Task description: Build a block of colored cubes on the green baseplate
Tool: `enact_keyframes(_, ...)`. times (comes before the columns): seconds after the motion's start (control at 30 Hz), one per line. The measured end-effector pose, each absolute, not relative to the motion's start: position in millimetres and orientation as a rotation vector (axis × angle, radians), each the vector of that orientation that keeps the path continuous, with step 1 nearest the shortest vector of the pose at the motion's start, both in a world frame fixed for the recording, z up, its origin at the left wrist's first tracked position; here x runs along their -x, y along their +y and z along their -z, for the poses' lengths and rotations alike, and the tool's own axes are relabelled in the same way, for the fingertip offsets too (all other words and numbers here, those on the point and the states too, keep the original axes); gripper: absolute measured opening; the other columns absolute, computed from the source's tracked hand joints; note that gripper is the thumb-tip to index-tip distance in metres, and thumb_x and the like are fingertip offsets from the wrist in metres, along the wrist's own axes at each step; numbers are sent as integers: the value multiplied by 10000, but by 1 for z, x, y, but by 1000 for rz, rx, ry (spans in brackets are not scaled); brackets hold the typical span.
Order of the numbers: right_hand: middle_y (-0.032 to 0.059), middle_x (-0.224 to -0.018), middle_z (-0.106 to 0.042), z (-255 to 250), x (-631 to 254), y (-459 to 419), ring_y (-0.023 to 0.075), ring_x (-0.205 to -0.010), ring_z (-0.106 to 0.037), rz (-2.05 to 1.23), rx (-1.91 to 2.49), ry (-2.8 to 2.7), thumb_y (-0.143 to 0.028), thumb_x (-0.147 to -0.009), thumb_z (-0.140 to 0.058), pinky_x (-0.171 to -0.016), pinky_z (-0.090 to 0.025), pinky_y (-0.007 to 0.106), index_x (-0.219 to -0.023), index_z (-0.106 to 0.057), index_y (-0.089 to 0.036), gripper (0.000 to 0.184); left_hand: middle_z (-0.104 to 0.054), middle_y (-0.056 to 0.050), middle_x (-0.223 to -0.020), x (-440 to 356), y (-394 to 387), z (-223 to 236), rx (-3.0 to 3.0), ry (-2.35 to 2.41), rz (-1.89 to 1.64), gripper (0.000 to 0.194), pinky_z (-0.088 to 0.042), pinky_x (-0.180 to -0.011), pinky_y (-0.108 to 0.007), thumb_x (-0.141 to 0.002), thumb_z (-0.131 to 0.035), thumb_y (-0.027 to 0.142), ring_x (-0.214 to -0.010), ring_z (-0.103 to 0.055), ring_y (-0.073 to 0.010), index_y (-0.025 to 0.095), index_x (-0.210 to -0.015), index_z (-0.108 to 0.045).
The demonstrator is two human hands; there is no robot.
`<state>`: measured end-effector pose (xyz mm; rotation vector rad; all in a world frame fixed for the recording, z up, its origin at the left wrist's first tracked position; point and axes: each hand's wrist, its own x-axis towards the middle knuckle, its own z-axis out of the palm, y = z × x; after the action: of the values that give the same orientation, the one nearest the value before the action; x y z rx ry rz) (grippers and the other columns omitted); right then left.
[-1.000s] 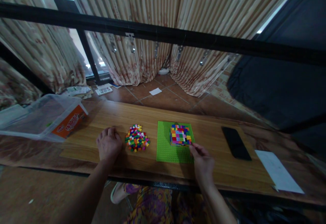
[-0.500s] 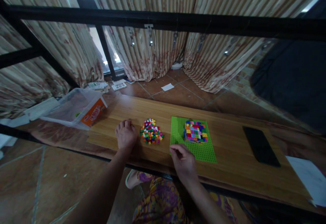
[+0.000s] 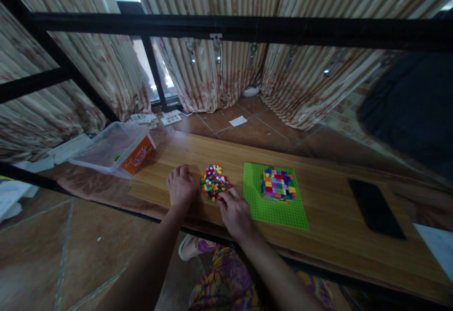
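A loose pile of small coloured toy bricks [image 3: 213,181] lies on the wooden table between my two hands. My left hand [image 3: 181,187] rests palm down just left of it, fingers stretched on the wood and nothing held. At the pile's lower right edge, my right hand [image 3: 236,211] touches the bricks with thumb and fingers drawn together; whatever is between the fingertips is too small to make out. Right of that hand lies a green studded baseplate [image 3: 253,197]. On its upper right part stands a blocky multicoloured brick build [image 3: 279,184].
A clear plastic box [image 3: 109,148] with an orange label stands at the table's left end. Toward the right end of the table [image 3: 329,207] lies a black phone-like slab [image 3: 375,208], with white paper [image 3: 435,245] beyond it. A black metal bar [image 3: 226,27] crosses above.
My right hand has moved left from the baseplate's near edge to the brick pile. The left hand stays in place on the table. The view has shifted slightly.
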<state>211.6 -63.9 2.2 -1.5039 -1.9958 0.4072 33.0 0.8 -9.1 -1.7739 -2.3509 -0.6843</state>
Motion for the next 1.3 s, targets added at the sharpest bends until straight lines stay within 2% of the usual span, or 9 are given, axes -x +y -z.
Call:
enact_keyframes(0.2, 49, -927, -596, 5, -206, -60, 201, -900, -578, -330, 1538, -1989, -211, -896, -549, -792, -452, 298, -821, -639, -232, 119, -625, -101, -1096, -32, 1, 10, 1777, -2339, 689, 293, -379, -893, -383, -872, -419, 222, -1026, -530, -265, 172, -1069, -630)
enact_keyframes(0.37, 46, -939, -626, -3, -212, -65, 175, -906, -599, -465, 1366, -1823, -215, -923, -488, -818, -463, 281, -857, -637, -224, 163, -627, -98, -1087, -32, 1, 10, 1769, -2332, 693, 296, -378, -901, -389, -875, -414, 234, -1021, -529, -267, 176, -1068, -631)
enact_keyframes(0.57, 11, -819, -673, -19, -249, -88, 144, -734, -624, -686, 1370, -1475, -284, -879, -549, -690, -491, 247, -870, -669, -219, 137, -617, -111, -1095, -32, 2, 9, 1777, -2346, 700, 306, -376, -904, -399, -870, -414, 235, -1027, -525, -270, 174, -1083, -626)
enact_keyframes(0.73, 43, -892, -691, -15, -309, -108, 179, -839, -637, -654, 1466, -1219, -345, -831, -614, -746, -507, 295, -881, -716, -217, 171, -613, -118, -1091, -32, 2, 8, 1784, -2356, 686, 313, -381, -887, -402, -877, -399, 246, -1033, -521, -280, 176, -1086, -622)
enact_keyframes(0.93, 92, -941, -697, -5, -366, -105, 200, -784, -651, -590, 1603, -994, -427, -795, -629, -713, -514, 340, -929, -716, -181, 294, -607, -123, -1110, -32, 2, 8, 1786, -2347, 688, 310, -381, -893, -408, -879, -392, 259, -1043, -516, -286, 173, -1069, -621)
enact_keyframes(1.13, 113, -910, -714, -15, -373, -90, 235, -830, -661, -444, 1704, -996, -420, -768, -642, -784, -507, 386, -893, -707, -157, 299, -604, -128, -1127, -32, 2, 6, 1789, -2353, 669, 320, -377, -909, -415, -875, -390, 260, -1053, -511, -289, 164, -1082, -615)
enact_keyframes(1.3, 119, -881, -728, -14, -369, -85, 234, -801, -674, -465, 1691, -970, -413, -748, -660, -773, -516, 385, -875, -705, -149, 297, -599, -132, -1131, -33, 2, 5, 1786, -2365, 686, 324, -381, -905, -426, -867, -398, 253, -1059, -506, -294, 168, -1090, -616)
